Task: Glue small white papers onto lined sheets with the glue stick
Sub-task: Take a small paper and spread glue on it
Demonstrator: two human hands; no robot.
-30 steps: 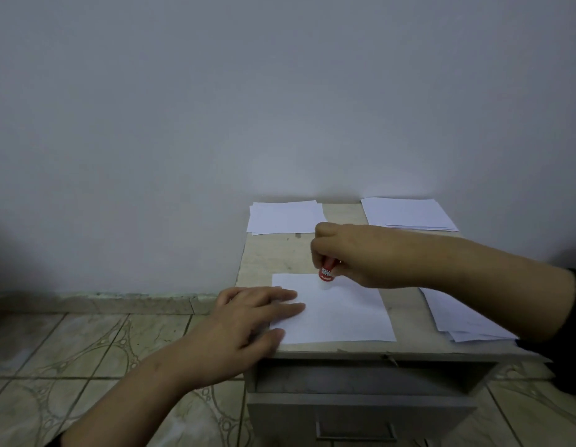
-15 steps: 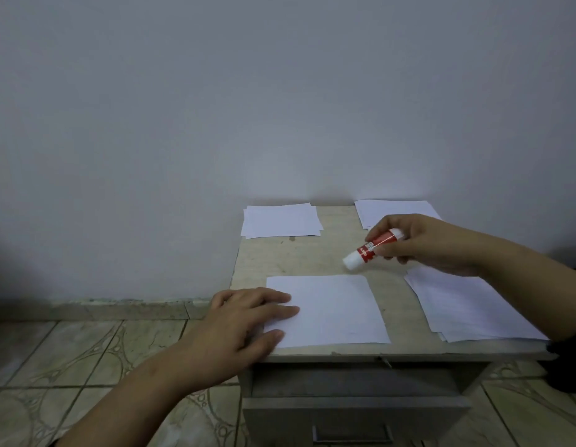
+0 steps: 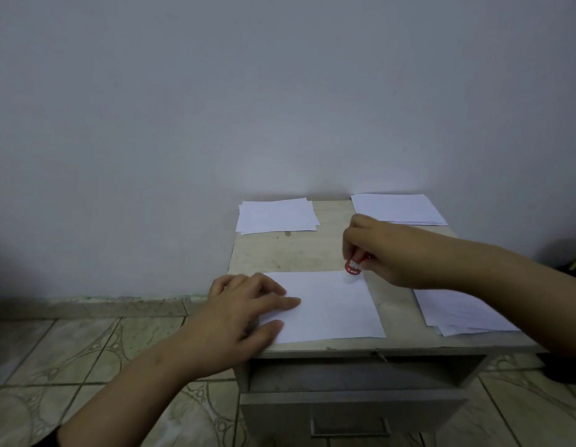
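A white sheet (image 3: 332, 308) lies at the front middle of the small table (image 3: 270, 253). My left hand (image 3: 244, 311) rests flat on the sheet's left edge, fingers straight. My right hand (image 3: 380, 253) grips the red and white glue stick (image 3: 354, 267), held upright with its tip down on the sheet's far right corner. A stack of small white papers (image 3: 277, 216) sits at the back left. Another paper stack (image 3: 398, 208) lies at the back right, and a third stack (image 3: 457, 312) at the front right, partly under my right forearm.
The table stands against a plain grey wall. Its drawer (image 3: 351, 411) below the top is pulled partly out towards me. Patterned floor tiles (image 3: 86, 350) spread to the left.
My right hand brought the glue stick from tilted in the air down upright onto the sheet's far right corner. One second ago it was at the far left part. The left hand stayed put.
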